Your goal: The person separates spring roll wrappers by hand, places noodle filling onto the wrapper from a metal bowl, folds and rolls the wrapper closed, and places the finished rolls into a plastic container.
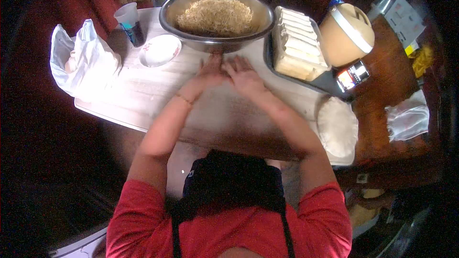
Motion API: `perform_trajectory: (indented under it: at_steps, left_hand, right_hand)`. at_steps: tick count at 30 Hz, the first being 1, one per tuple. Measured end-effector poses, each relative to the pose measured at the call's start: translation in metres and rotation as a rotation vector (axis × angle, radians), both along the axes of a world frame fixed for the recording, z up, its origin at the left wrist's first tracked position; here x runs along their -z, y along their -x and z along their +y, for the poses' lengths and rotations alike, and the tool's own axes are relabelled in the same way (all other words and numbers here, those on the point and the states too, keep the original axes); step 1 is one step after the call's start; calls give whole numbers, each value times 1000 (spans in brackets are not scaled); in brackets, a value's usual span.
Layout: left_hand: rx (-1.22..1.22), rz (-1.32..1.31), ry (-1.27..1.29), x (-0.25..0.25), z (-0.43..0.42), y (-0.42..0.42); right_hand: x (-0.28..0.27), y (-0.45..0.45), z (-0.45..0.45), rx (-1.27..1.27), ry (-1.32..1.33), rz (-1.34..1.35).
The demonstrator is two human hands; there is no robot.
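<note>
Steel, shiny and round, makes the wide bowl [215, 45] at twelve o'clock in the head view, and inside it lies a high pale-brown heap of thin strands [215, 15]. Just before the bowl's near side, the left hand [210, 73] and the right hand [244, 75] come close together above the pale wood-patterned table [158, 88]. Their fingers are stretched and blurred — I cannot tell whether they hold something. At half past ten there is a white shallow dish [160, 51] with reddish pattern, and behind it a translucent, dark-bottomed cup [130, 25]. A white thin plastic bag [86, 64] stands near ten o'clock. At half past one, a rectangular translucent container [297, 69] carries a row of whitish rolls [299, 33] — just beside it is a beige cooler [340, 43] with a white band. A lit phone [353, 75] is between two and three o'clock; a round whitish flat piece [338, 126] lies at three.
</note>
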State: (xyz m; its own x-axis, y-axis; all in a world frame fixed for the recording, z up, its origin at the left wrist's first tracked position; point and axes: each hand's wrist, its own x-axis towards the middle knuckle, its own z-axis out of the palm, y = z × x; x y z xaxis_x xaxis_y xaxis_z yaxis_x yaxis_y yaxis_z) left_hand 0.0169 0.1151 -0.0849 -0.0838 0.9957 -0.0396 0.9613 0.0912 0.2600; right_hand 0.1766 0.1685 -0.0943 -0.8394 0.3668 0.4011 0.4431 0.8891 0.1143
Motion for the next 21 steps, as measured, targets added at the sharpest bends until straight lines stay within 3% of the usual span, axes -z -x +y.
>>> perform_trajectory:
  at_steps: [2,3,5,7,10,12,14,21]
  left_hand:
    - [4,-213,-294,19,-15,16]
    - [-1,-213,-296,22,-28,23]
    - [-103,-501,-449,25,-61,41]
    - [-51,-312,-688,25,-106,60]
    - [-194,-358,-598,-5,-161,59]
    - [-230,-141,-732,1,-181,71]
    - [-277,-193,-774,4,-185,76]
    - [-292,-230,-860,5,-184,81]
  right_hand:
    - [1,4,1,40,-92,-84]
    - [-1,3,1,35,-93,-85]
    - [-11,6,0,34,-134,-105]
    - [-33,9,-6,8,-78,-167]
    - [-31,13,6,-73,-54,-152]
    - [-27,18,17,-135,-83,-73]
    - [-31,29,25,-77,84,-261]
    - [-12,50,0,57,225,-319]
